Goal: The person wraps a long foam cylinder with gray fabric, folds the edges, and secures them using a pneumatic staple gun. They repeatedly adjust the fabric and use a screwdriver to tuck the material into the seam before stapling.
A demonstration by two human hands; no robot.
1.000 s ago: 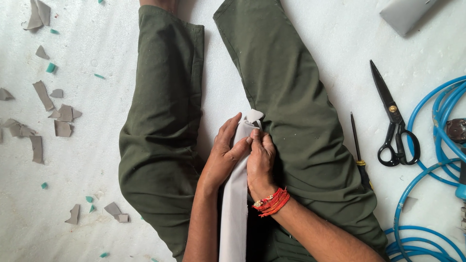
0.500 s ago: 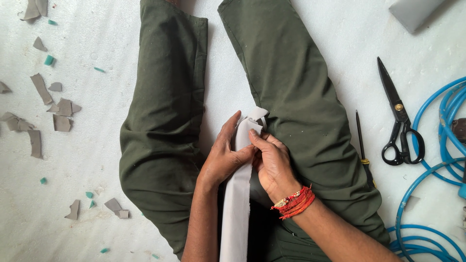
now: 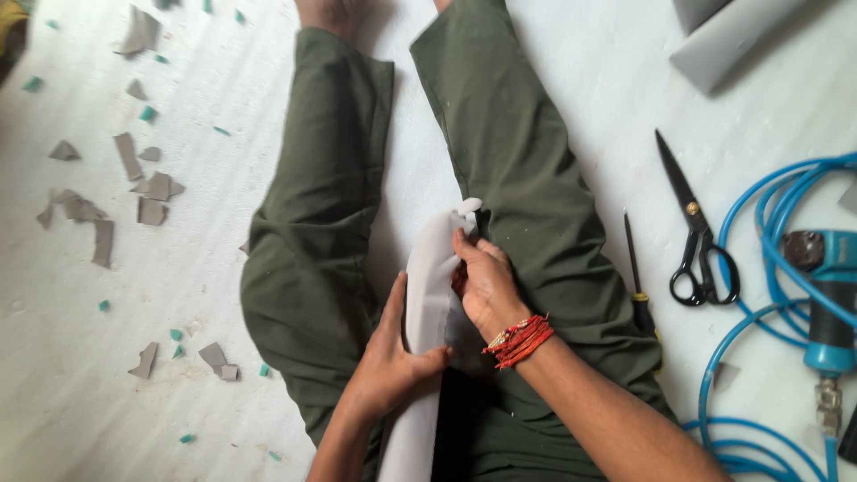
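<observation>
Grey fabric strip (image 3: 427, 295), long and narrow, lies up the gap between the person's two legs in dark green trousers (image 3: 312, 259), its top end bunched into a small knob against the inner side of the right leg. Left hand (image 3: 393, 361) wraps the strip low down, thumb lying across its front and fingers (image 3: 395, 299) stretched up its left edge, closed on the cloth. Right hand (image 3: 485, 281) sits higher, fingers curled shut and pinching the strip just below the bunched top; red thread bands (image 3: 520, 339) circle that wrist. Person is seated on a white floor (image 3: 178, 295), legs spread, a bare foot just visible at the top edge. Black scissors (image 3: 692, 228) lie shut on the floor to the right of the right leg, well apart from the hands. Thin screwdriver (image 3: 634, 268) with a dark handle lies between the scissors and the leg, just beside the trouser cloth. Blue hose (image 3: 768, 205) loops at far right around a teal power tool (image 3: 826, 303). Grey scraps (image 3: 147, 192) and small teal bits lie scattered on the floor to the left. Grey sheet (image 3: 728, 36) at the upper right corner.
</observation>
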